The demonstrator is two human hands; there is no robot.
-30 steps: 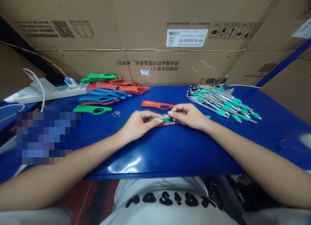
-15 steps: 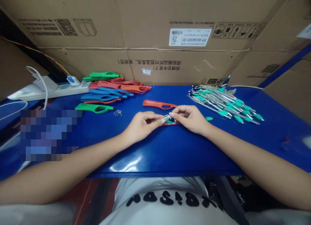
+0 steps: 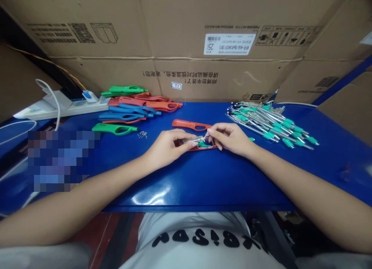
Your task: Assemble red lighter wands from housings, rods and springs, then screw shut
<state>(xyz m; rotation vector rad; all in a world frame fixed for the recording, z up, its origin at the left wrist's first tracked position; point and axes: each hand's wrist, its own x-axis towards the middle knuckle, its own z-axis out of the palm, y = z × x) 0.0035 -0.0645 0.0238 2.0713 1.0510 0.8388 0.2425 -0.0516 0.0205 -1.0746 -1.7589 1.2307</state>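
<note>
My left hand (image 3: 168, 148) pinches a small clear lighter fuel tank (image 3: 195, 140) between thumb and fingers. At the tank's right end, my right hand (image 3: 231, 137) has its thumb and fingertips closed on a thin pale tube or wire (image 3: 207, 136). Just beneath lies a red lighter shell half (image 3: 200, 148), with a green trigger piece (image 3: 205, 144) and a thin wire in it, partly hidden by my hands. The other red shell half (image 3: 188, 124) rests on the table behind them.
Green, red and blue lighter shells (image 3: 124, 110) are heaped at the back left, beside several small screws (image 3: 142, 134). A pile of metal lighter rods with green parts (image 3: 270, 125) lies to the right. A cardboard box (image 3: 174, 48) walls off the back; a white power strip (image 3: 58, 110) stands left.
My right fingertips have drawn slightly right, away from the tank's end, and more of the thin tube or wire shows. My left hand still holds the tank. The camera view has shifted slightly.
</note>
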